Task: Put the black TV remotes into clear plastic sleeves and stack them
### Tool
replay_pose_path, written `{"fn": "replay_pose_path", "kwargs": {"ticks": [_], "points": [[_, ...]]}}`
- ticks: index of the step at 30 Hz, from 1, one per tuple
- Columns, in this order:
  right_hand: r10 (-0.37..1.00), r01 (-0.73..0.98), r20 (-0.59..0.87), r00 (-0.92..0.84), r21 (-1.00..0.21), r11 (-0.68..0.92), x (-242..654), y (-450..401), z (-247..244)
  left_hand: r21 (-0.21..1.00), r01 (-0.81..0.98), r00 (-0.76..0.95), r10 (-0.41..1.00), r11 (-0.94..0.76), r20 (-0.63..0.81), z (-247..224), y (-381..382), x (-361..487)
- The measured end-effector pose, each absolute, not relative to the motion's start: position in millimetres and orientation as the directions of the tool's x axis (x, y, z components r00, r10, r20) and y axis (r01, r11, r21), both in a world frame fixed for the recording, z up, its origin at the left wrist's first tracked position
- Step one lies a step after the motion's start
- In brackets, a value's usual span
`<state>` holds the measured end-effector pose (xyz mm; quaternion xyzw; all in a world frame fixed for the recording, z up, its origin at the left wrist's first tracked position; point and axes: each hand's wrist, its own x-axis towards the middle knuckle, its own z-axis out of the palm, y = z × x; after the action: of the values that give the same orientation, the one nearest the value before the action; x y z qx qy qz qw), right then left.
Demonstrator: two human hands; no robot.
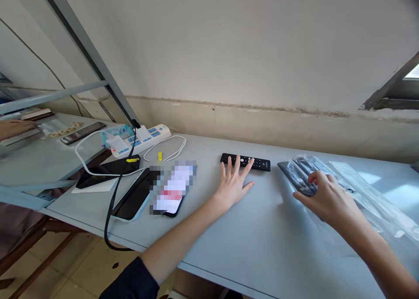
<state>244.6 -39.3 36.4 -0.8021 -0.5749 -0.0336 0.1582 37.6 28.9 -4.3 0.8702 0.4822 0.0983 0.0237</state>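
A black remote control [262, 164] with many small buttons lies on the grey table, near the wall. My left hand [231, 187] is stretched flat with its fingers spread, and its fingertips overlap the remote's near edge. Farther right, dark flat objects wrapped in clear plastic [296, 176] lie in a pile; their exact kind is hard to make out. Over this pile is my right hand [330, 198], fingers bent and thumb apart from them. Nothing shows gripped between its thumb and fingers; whether it touches the plastic I cannot tell.
Left of my arm lie a phone with a lit, blurred screen [176, 187], a dark phone with a light-blue edge [135, 196] and another black phone [108, 172]. Behind them are a power strip [157, 135] and a white cable [180, 148]. Another person's hand [16, 128] is far left.
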Motion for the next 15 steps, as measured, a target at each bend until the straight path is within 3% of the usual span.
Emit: {"fn": "replay_pose_path", "kwargs": {"ticks": [3,6,8,10,12,15], "points": [[0.885,0.941,0.391,0.252,-0.315,-0.128,238.7,-41.7,42.4,0.062,0.782,0.579,0.761,-0.62,0.293,4.5,26.3,36.2],[0.879,0.918,0.473,-0.061,-0.32,0.236,227.9,-47.2,45.1,-0.039,0.674,0.685,0.605,-0.737,0.405,14.6,17.6,37.6],[0.846,0.838,0.442,-0.297,-0.305,0.453,220.6,-50.5,44.0,-0.07,0.613,0.739,0.539,-0.787,0.405,18.4,10.5,40.3],[0.803,0.779,0.423,-0.42,-0.286,0.559,216.0,-51.9,41.7,-0.044,0.588,0.773,0.545,-0.808,0.324,19.7,5.4,43.1],[0.773,0.778,0.482,-0.411,-0.256,0.573,215.6,-50.6,39.9,0.022,0.629,0.758,0.619,-0.777,0.208,20.0,4.3,44.6],[0.757,0.825,0.62,-0.205,-0.307,0.475,223.1,-44.5,40.2,0.094,0.735,0.661,0.741,-0.671,0.118,21.3,10.0,42.5]]}}
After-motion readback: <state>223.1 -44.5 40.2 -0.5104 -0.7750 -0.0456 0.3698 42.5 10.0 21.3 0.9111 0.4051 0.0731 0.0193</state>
